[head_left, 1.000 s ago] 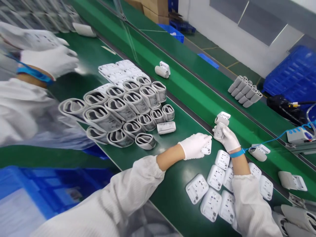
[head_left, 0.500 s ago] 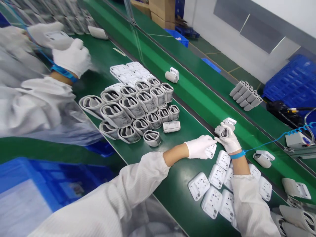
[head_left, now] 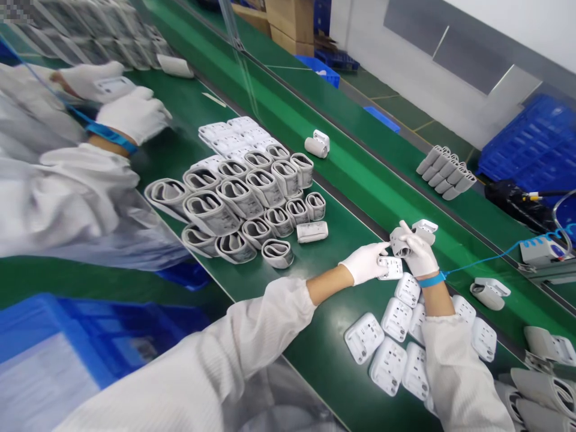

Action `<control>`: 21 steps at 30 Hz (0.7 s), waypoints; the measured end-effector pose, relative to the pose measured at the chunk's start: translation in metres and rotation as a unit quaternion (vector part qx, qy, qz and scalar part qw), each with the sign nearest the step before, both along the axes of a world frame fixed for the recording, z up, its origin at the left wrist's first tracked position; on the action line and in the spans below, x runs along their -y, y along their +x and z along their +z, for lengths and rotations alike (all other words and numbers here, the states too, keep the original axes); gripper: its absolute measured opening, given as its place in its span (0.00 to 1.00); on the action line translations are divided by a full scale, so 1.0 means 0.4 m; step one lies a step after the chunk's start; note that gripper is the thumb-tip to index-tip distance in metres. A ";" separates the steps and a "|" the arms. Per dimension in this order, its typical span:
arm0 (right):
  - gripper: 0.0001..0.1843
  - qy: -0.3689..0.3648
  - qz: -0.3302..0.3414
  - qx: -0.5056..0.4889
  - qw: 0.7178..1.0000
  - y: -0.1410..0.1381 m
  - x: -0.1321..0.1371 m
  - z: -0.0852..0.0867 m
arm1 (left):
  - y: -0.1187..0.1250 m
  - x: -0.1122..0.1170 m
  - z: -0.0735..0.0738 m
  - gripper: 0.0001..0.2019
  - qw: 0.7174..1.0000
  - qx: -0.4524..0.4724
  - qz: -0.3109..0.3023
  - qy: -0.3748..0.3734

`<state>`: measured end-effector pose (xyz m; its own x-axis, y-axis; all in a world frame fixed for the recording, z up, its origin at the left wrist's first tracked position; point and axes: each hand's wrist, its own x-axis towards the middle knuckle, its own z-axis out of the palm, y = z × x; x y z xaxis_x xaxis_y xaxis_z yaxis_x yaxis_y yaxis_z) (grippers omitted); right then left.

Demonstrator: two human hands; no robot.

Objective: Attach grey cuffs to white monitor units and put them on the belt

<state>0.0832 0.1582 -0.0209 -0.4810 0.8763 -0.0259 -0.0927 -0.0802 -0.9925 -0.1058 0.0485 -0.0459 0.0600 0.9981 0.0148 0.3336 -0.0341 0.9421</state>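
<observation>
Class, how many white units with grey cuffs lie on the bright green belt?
4: first unit beyond the stacked cuffs; second unit, partly hidden behind the right hand; third unit right of that hand's wristband; fourth unit near the right edge. Others may be hidden.

Your one head-worn view looks forward and down across the green table (head_left: 315, 351), tilted, with your left hand (head_left: 365, 264) and right hand (head_left: 420, 257) at middle distance.

White cloth gloves (head_left: 365, 264) and loose white fabric sleeves (head_left: 256, 327) are worn. A flat blue wristband (head_left: 432, 280) on the right trails thin blue cord (head_left: 483, 262).
</observation>
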 end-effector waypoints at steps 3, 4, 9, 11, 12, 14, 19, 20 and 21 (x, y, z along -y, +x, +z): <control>0.26 -0.008 0.005 -0.012 1.000 -0.007 -0.002 -0.011 | -0.003 0.001 0.005 0.35 0.999 0.044 0.013 -0.021; 0.34 -0.023 0.004 -0.026 0.999 -0.009 -0.003 -0.013 | -0.007 -0.002 0.007 0.35 0.997 0.071 0.023 -0.036; 0.57 -0.096 -0.044 -0.081 0.991 -0.009 -0.015 -0.014 | -0.034 -0.022 0.022 0.17 0.954 0.258 0.093 -0.124; 0.54 -0.096 -0.053 -0.085 0.990 -0.004 -0.015 -0.007 | -0.039 -0.030 0.027 0.10 0.928 0.320 0.112 -0.156; 0.52 -0.093 -0.048 -0.086 0.991 -0.002 -0.013 -0.001 | -0.041 -0.033 0.029 0.08 0.920 0.337 0.117 -0.163; 0.48 -0.085 -0.028 -0.089 0.992 0.000 -0.003 0.015 | -0.045 -0.039 0.030 0.07 0.893 0.393 0.132 -0.175; 0.48 -0.072 -0.008 -0.085 0.994 -0.020 0.035 0.046 | -0.059 -0.053 0.026 0.07 0.793 0.553 0.184 -0.177; 0.50 -0.071 -0.013 -0.084 0.994 -0.027 0.042 0.048 | -0.060 -0.055 0.024 0.07 0.779 0.576 0.181 -0.169; 0.52 -0.068 -0.018 -0.084 0.994 -0.035 0.049 0.049 | -0.061 -0.056 0.022 0.07 0.761 0.604 0.176 -0.161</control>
